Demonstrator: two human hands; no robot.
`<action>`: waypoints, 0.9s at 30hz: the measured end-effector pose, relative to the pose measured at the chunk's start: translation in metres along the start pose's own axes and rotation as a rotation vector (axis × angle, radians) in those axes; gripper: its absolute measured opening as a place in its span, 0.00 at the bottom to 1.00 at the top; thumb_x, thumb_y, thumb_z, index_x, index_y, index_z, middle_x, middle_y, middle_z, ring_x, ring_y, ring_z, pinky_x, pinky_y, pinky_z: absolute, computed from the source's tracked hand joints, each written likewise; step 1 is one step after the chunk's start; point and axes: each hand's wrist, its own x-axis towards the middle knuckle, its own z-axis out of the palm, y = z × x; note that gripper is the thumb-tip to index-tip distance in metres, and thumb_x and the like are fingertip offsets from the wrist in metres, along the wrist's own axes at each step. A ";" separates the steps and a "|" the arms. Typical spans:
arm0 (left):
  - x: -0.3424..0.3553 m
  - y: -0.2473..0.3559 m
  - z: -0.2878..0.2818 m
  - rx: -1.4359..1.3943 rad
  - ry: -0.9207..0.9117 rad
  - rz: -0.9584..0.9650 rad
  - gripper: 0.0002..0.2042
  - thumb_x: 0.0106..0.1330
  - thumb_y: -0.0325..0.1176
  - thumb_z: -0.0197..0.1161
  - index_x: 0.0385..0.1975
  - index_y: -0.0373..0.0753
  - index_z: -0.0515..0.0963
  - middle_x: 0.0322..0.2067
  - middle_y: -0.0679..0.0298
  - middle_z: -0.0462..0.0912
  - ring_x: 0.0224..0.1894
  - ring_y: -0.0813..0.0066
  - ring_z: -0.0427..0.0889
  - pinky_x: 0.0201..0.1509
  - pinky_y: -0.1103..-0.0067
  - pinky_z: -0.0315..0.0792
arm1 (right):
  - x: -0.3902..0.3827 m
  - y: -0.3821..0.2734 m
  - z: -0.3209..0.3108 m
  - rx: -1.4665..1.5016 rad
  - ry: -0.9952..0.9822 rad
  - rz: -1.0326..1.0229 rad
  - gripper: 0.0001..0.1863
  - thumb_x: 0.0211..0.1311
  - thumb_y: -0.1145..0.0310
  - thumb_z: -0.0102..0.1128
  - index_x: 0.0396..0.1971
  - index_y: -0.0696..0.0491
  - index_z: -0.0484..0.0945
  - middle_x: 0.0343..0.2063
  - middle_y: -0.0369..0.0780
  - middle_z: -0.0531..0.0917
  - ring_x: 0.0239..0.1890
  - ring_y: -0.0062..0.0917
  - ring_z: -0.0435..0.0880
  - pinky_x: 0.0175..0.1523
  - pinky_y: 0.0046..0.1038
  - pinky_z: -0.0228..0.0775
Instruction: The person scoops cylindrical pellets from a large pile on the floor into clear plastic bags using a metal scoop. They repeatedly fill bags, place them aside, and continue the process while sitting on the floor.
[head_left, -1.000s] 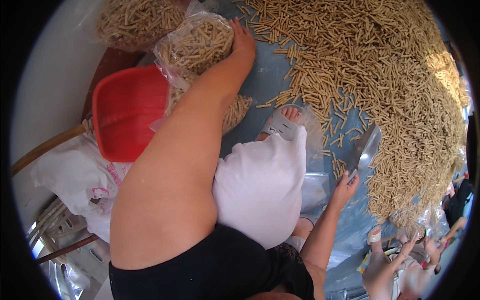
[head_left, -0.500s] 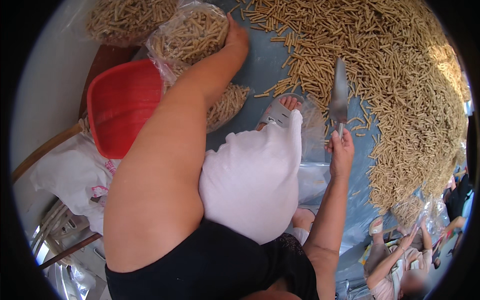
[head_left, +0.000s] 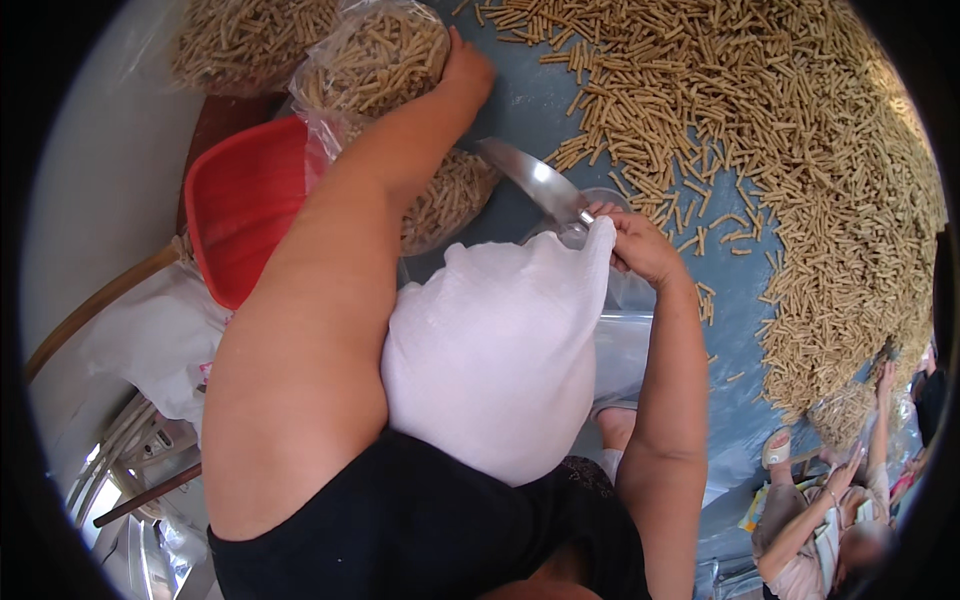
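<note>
My left hand (head_left: 468,72) is against the right side of a clear plastic bag (head_left: 385,60) filled with short tan sticks. Its fingers curl round the bag, partly hidden behind it. My right hand (head_left: 645,246) is closed on the handle of a shiny metal scoop (head_left: 535,178), whose blade points up and left toward another clear bag of sticks (head_left: 450,200). White cloth (head_left: 490,350) over my lap rises to a peak in front of my right fingers. A wide heap of loose tan sticks (head_left: 700,80) spreads over the blue-grey floor covering to the right.
A red plastic dustpan-like scoop (head_left: 245,210) with a wooden handle (head_left: 100,305) stands at left. Another filled bag (head_left: 250,40) is at the upper left. A white sack (head_left: 150,345) lies below the red scoop. At lower right, a person (head_left: 830,530) sits beside the heap near a filled bag (head_left: 840,415).
My right hand has swung left and up with the metal scoop, its blade turning from upright over the heap's edge to leftward near the bags. My left hand stays at the bag.
</note>
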 end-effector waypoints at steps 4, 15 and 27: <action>0.006 0.013 0.041 -0.015 0.180 0.114 0.10 0.60 0.34 0.66 0.40 0.45 0.85 0.42 0.63 0.84 0.56 0.58 0.74 0.71 0.41 0.42 | 0.013 0.009 -0.004 -0.051 -0.004 0.021 0.17 0.68 0.56 0.56 0.29 0.55 0.80 0.15 0.31 0.74 0.14 0.13 0.67 0.19 0.18 0.57; -0.026 0.007 0.003 -0.647 0.046 0.180 0.11 0.59 0.32 0.67 0.40 0.38 0.84 0.40 0.57 0.85 0.47 0.60 0.82 0.62 0.59 0.67 | -0.010 0.035 -0.013 0.202 0.227 -0.119 0.13 0.69 0.58 0.57 0.39 0.53 0.80 0.20 0.29 0.75 0.21 0.12 0.70 0.26 0.16 0.63; -0.007 0.032 0.005 -1.291 0.145 -0.039 0.13 0.57 0.39 0.67 0.39 0.40 0.84 0.38 0.56 0.86 0.41 0.60 0.84 0.47 0.70 0.76 | 0.005 0.087 -0.094 0.179 0.921 -0.282 0.16 0.67 0.56 0.59 0.31 0.55 0.80 0.17 0.30 0.72 0.18 0.12 0.65 0.23 0.19 0.54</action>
